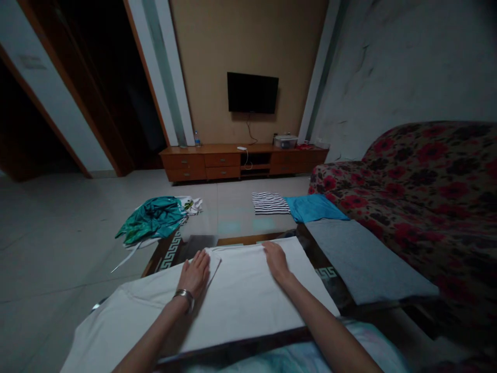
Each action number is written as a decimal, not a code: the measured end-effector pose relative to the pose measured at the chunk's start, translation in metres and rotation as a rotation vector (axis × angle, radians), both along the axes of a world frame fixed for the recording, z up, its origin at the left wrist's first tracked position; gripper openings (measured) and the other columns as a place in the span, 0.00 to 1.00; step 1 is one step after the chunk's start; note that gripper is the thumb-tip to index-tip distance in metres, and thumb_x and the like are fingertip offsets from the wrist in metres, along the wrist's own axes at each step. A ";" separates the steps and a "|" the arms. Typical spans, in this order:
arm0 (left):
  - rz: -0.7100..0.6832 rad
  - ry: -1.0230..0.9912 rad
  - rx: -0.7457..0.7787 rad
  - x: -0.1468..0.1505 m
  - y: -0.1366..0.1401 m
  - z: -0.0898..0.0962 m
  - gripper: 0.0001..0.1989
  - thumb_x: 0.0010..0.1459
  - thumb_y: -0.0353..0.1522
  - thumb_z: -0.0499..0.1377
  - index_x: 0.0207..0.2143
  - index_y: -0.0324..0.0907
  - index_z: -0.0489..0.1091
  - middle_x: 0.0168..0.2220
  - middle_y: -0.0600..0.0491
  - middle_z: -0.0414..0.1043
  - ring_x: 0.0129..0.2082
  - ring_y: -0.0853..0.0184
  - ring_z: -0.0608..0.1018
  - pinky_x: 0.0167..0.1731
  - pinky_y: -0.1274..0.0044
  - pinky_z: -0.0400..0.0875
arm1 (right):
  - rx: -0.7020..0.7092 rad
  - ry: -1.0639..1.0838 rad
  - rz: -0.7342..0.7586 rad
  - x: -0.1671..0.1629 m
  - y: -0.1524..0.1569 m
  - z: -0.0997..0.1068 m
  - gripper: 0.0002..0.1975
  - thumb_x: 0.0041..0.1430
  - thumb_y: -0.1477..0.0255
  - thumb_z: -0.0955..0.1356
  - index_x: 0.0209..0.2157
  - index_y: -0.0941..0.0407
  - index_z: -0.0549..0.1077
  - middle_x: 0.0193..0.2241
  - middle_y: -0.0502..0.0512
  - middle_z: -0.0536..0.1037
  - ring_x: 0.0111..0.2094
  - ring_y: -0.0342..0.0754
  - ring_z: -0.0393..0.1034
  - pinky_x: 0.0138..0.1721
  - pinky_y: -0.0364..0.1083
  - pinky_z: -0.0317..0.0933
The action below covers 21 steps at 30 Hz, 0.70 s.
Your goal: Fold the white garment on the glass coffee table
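Note:
A white garment (248, 295) lies spread over the low table, folded partly over itself, with one part hanging toward the lower left. My left hand (196, 272), a metal band at its wrist, rests flat on it near the far edge, fingers stretched out beside a short fold. Farther right, my right hand (276, 260) is at the garment's far edge, its fingers bent over and closed on the cloth; the fingertips are partly hidden. Below my forearms, a pale blue-green patterned cloth (272, 360) shows at the bottom of the view.
A grey folded cloth (368, 259), a blue cloth (316, 207) and a black-and-white striped cloth (271, 203) lie at the right. A crumpled green garment (155, 217) sits at the table's far left corner. A flowered sofa (419, 176) borders the right side; a TV cabinet (221, 161) stands ahead.

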<state>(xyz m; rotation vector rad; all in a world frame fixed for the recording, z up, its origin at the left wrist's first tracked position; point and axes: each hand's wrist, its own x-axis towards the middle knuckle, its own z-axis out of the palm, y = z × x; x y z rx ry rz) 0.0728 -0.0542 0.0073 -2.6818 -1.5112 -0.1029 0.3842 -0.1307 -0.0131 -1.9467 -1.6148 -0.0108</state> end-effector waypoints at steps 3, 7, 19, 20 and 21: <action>-0.012 0.037 -0.034 0.014 0.013 -0.011 0.26 0.65 0.37 0.42 0.63 0.43 0.55 0.67 0.52 0.46 0.66 0.63 0.52 0.62 0.61 0.48 | -0.037 -0.060 -0.023 0.048 -0.012 -0.009 0.19 0.62 0.78 0.57 0.49 0.58 0.74 0.51 0.57 0.74 0.53 0.47 0.66 0.58 0.47 0.54; 0.025 0.043 -0.011 0.010 0.023 -0.023 0.28 0.65 0.41 0.40 0.65 0.43 0.51 0.67 0.52 0.43 0.67 0.62 0.49 0.62 0.62 0.47 | -0.144 -0.209 -0.067 0.108 -0.027 -0.026 0.21 0.65 0.71 0.58 0.57 0.59 0.67 0.60 0.59 0.63 0.62 0.49 0.54 0.61 0.51 0.48; 0.035 0.100 0.004 0.011 0.031 -0.033 0.29 0.65 0.42 0.38 0.66 0.44 0.47 0.68 0.55 0.41 0.67 0.63 0.47 0.62 0.63 0.45 | -0.083 -0.197 0.257 -0.032 -0.003 0.008 0.23 0.65 0.63 0.61 0.59 0.55 0.63 0.64 0.58 0.55 0.66 0.51 0.45 0.63 0.52 0.44; 0.034 0.109 0.005 0.011 0.032 -0.034 0.29 0.65 0.42 0.37 0.66 0.45 0.47 0.68 0.55 0.40 0.67 0.63 0.47 0.62 0.63 0.45 | -0.074 -0.189 0.339 -0.044 0.000 0.005 0.23 0.65 0.62 0.60 0.59 0.54 0.63 0.64 0.56 0.56 0.65 0.49 0.45 0.63 0.52 0.44; 0.031 0.115 0.004 0.010 0.033 -0.035 0.29 0.65 0.42 0.37 0.66 0.45 0.47 0.68 0.55 0.40 0.67 0.63 0.47 0.62 0.63 0.46 | -0.081 -0.177 0.371 -0.046 0.001 0.001 0.22 0.65 0.62 0.60 0.58 0.53 0.63 0.63 0.55 0.57 0.65 0.48 0.46 0.63 0.52 0.45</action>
